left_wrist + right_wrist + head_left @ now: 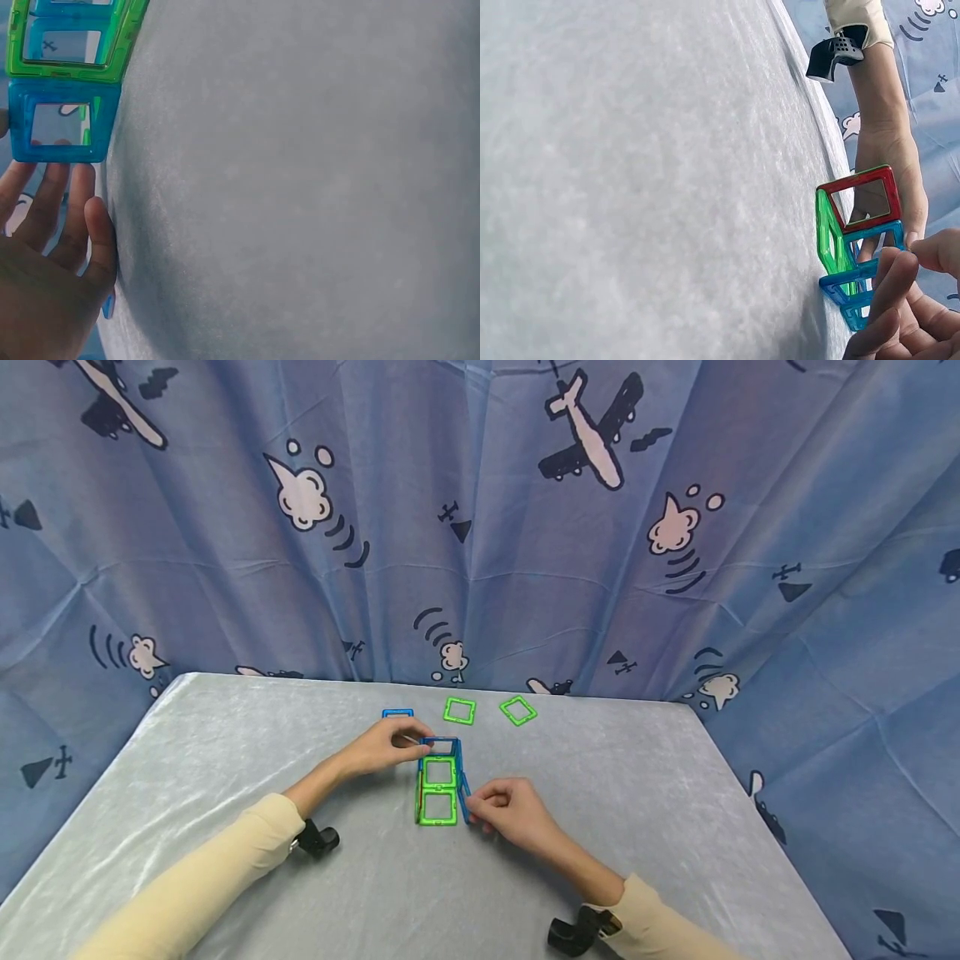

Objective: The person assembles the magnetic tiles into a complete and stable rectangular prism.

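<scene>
A small structure of magnetic tiles stands on the table, with two green square tiles point(438, 824) in a row at its middle. At its far left corner my left hand point(386, 745) holds a blue tile point(442, 740) between thumb and fingers; in the left wrist view those fingers reach up behind a blue tile point(105, 124). On the near right side my right hand point(513, 810) pinches another blue tile point(464, 789) that leans outward. A red tile point(891, 199) forms part of the left wall, seen in the right wrist view.
Behind the structure lie two loose green square tiles point(459, 722) point(518, 723) and a blue one point(397, 712), partly hidden by my left hand. A pale cloth covers the table point(637, 760). A blue patterned curtain point(495, 585) hangs along the table's far edge.
</scene>
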Tool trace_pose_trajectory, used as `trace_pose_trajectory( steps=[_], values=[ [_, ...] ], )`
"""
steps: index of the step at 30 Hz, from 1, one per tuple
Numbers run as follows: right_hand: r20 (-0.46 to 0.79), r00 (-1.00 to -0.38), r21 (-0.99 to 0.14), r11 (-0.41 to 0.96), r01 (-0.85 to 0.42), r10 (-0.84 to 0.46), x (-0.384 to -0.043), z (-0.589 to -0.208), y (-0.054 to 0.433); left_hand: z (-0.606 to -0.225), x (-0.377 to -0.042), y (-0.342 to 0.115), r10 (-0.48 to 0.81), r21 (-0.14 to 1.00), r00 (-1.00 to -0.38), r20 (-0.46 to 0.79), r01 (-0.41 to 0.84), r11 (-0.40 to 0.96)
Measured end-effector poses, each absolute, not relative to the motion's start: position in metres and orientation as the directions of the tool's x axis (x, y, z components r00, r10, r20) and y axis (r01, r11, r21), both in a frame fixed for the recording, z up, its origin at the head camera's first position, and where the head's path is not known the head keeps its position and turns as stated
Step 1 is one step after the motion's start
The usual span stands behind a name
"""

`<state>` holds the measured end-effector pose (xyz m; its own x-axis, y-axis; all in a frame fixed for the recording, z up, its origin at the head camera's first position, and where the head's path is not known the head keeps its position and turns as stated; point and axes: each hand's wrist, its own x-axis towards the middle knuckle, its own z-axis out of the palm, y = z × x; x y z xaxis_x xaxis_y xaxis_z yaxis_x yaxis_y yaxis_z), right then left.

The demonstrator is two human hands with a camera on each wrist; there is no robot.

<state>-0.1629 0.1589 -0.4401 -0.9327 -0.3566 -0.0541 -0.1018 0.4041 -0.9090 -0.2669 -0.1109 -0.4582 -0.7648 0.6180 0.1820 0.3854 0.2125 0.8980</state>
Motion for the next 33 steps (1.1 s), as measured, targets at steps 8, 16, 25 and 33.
trace_pose_trajectory(
  steps=[8, 16, 25, 33],
  values=[
    [-0.096, -0.933, -0.928, 0.371, -0.043, -0.347, -0.1613, -0.438, 0.1552, -0.4574, -0.266, -0.1105, 0.613, 0.895, -0.768, 0.188, 0.391, 0.216],
    [-0.097, -0.932, -0.936, 0.35, -0.034, -0.349, -0.1637, -0.4434, 0.1522, -0.4594, -0.268, -0.1109, 0.61, 0.893, -0.772, 0.179, 0.387, 0.229],
    [-0.115, -0.931, -0.937, 0.35, -0.015, -0.346, -0.1637, -0.4425, 0.1498, -0.4612, -0.2693, -0.1101, 0.609, 0.893, -0.772, 0.184, 0.39, 0.223],
    [-0.101, -0.93, -0.943, 0.331, -0.023, -0.354, -0.1625, -0.4407, 0.15, -0.4601, -0.2689, -0.1103, 0.604, 0.896, -0.777, 0.175, 0.381, 0.23]
  ],
)
